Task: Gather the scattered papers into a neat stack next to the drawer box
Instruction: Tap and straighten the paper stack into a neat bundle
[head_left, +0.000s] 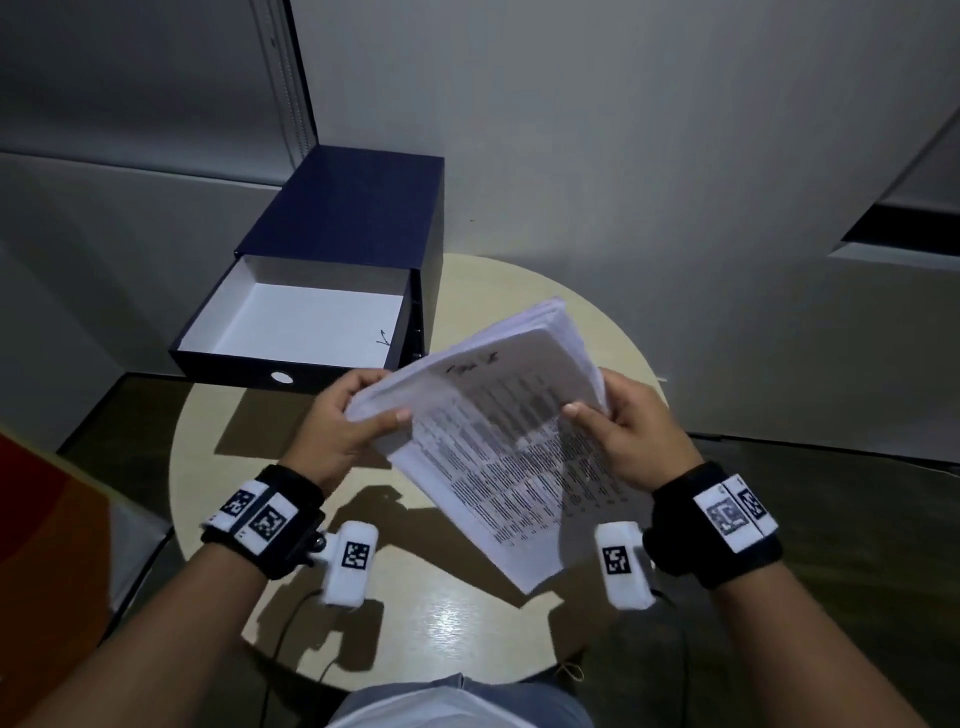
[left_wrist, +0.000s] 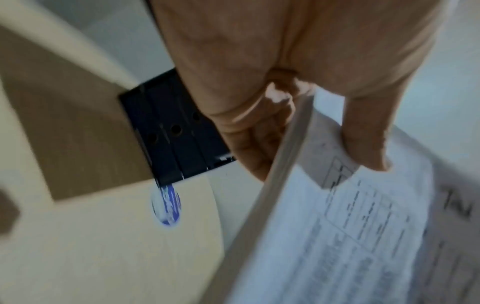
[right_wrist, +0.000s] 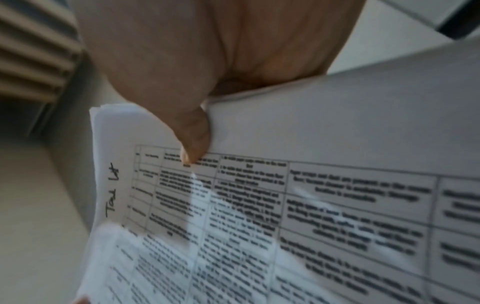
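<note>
A thick stack of printed papers (head_left: 498, 436) is held tilted in the air above the round table (head_left: 457, 629), its top sheet covered in table text. My left hand (head_left: 358, 415) grips the stack's left edge, thumb on top and fingers beneath. My right hand (head_left: 618, 421) grips the right edge the same way. The left wrist view shows my thumb pressing the paper stack (left_wrist: 337, 236). In the right wrist view my thumb lies on the top sheet (right_wrist: 285, 205). The dark blue drawer box (head_left: 358, 218) stands at the table's far left, its drawer (head_left: 306, 322) pulled out and empty.
A grey wall rises right behind the table. A blue oval sticker (left_wrist: 166, 205) lies on the tabletop by the box's corner. A red and white object (head_left: 57, 519) sits at the left, below table level. Cables hang over the table's near edge.
</note>
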